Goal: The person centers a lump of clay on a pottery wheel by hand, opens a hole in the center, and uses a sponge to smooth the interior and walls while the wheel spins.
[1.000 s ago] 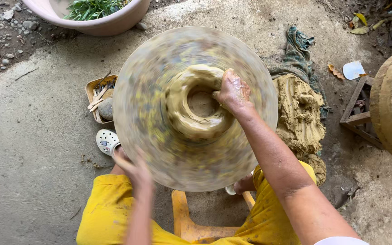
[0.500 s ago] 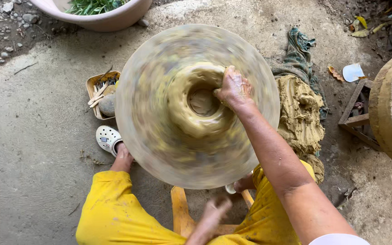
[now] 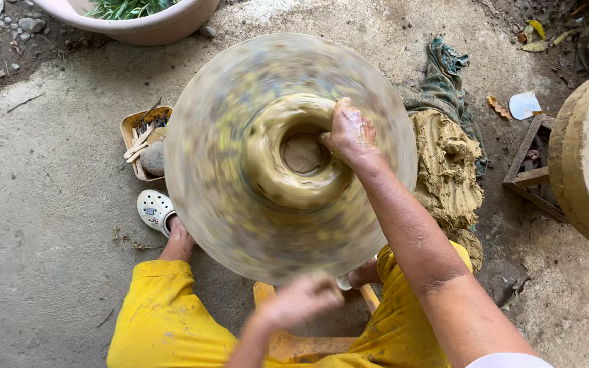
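1. Left hand (image 3: 301, 300) has moved up to the near rim of the spinning wheel (image 3: 226, 225); blurred, grip state unclear.
2. Right hand (image 3: 350, 131) pressed on the clay ring (image 3: 267, 170) at wheel centre, fingers curled over its wall.
3. Tool tray (image 3: 143, 136) left of wheel.

Wheel (image 3: 240, 225) motion-blurred; left hand (image 3: 299, 300) blurred; right hand (image 3: 350, 131) fingertips hidden in clay ring (image 3: 274, 177)

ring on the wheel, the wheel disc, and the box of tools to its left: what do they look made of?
Ring: wet clay, ochre and glossy, smeared by the right hand pressing its wall. Wheel disc: unclear under motion blur and slip; could be wood or stone. Box of tools: looks like thin wood or card, tan and matte, holding what seem wooden sticks. The left hand is blurred, near the disc's edge.
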